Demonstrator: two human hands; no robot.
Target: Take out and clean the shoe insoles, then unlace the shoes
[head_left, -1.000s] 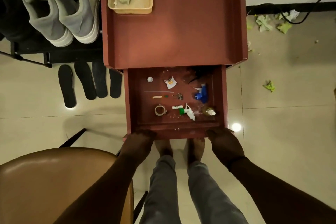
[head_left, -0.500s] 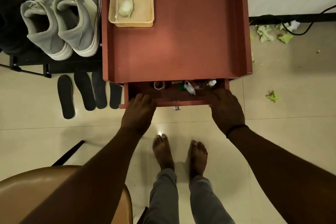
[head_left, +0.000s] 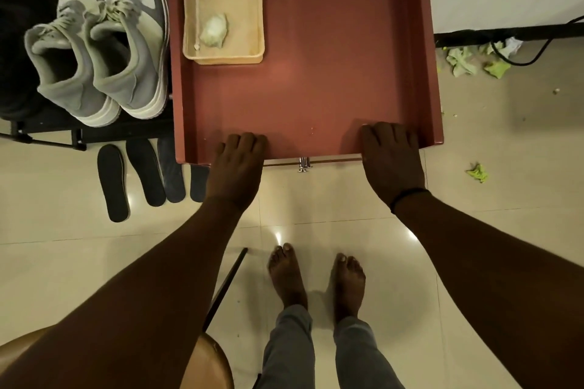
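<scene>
A pair of grey and white laced sneakers (head_left: 98,50) stands on a black rack to the left of a red cabinet (head_left: 316,79). Several black insoles (head_left: 143,170) lie side by side on the floor below the rack. My left hand (head_left: 240,158) and my right hand (head_left: 392,158) press flat against the cabinet's front edge, fingers lying on its top, one on each side of the drawer handle (head_left: 304,164). The drawer is shut. Neither hand holds anything.
A cream tray (head_left: 252,9) with a crumpled pale wipe (head_left: 215,31) sits at the cabinet top's back left. A brown chair (head_left: 210,363) is at the bottom left. Green scraps (head_left: 477,172) and a black cable (head_left: 521,61) lie on the floor at right. My bare feet stand below the cabinet.
Both hands pushed the open drawer in until it shut, hiding the small items inside. I have stepped closer to the cabinet.
</scene>
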